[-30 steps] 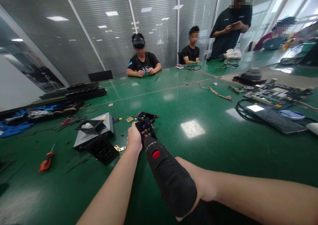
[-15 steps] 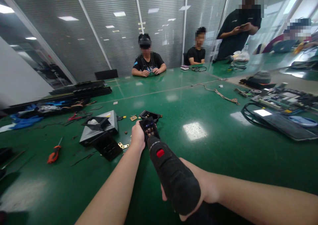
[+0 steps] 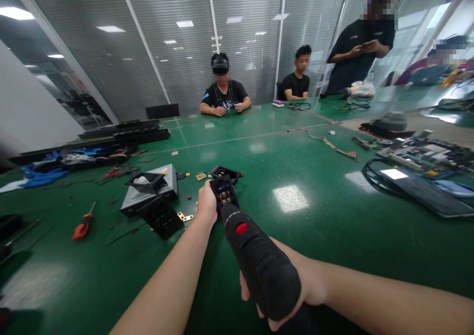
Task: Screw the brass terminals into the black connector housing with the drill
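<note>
My right hand is wrapped round the handle of a black power drill with a red switch on top. The drill's front end points at a black terminal block that has coppery metal parts inside; the bit's tip is hidden. Closed on the block's left side is my left hand. Just behind it lies an open black tray-like part. Brass plates and a small screw are on the table left of my left hand. A black plastic cover leans near a grey metal box.
On the green table an orange screwdriver lies at the left, with blue gloves farther back. Circuit boards and a cable are at the right. A seated person faces me; others are behind.
The camera view has shifted slightly, so the scene sits a little to the right and lower. Both hands, the drill and the terminal block keep nearly the same arrangement.
</note>
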Action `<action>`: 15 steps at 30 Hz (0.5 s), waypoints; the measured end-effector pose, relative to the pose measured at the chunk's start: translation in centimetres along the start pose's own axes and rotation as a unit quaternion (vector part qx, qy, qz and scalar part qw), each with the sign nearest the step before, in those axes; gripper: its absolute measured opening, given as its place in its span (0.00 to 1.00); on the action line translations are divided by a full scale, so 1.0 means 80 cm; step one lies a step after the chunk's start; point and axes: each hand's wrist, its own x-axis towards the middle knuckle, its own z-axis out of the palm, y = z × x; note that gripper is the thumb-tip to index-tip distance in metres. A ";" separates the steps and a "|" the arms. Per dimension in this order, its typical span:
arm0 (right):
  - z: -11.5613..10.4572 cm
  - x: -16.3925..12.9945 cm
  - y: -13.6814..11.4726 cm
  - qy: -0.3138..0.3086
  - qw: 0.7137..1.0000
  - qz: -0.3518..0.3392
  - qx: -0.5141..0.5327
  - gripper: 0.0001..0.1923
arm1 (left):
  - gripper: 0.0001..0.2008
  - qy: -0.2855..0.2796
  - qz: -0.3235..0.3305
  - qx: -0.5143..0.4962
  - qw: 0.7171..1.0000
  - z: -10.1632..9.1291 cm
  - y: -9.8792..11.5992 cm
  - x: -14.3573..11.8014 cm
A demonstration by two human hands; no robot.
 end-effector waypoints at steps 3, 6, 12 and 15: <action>0.002 0.000 -0.001 0.002 1.000 -0.007 0.003 0.37 | 0.17 0.001 0.005 0.000 1.000 0.000 0.000 0.000; 0.003 0.001 -0.002 0.007 1.000 -0.027 -0.006 0.36 | 0.17 0.000 0.008 -0.001 1.000 -0.002 -0.002 0.003; 0.006 0.002 -0.004 0.010 1.000 -0.018 -0.007 0.34 | 0.18 0.004 0.007 0.001 1.000 -0.003 -0.003 0.007; 0.006 0.002 -0.005 0.010 1.000 -0.011 -0.015 0.35 | 0.16 0.006 0.004 -0.008 1.000 -0.004 -0.004 0.009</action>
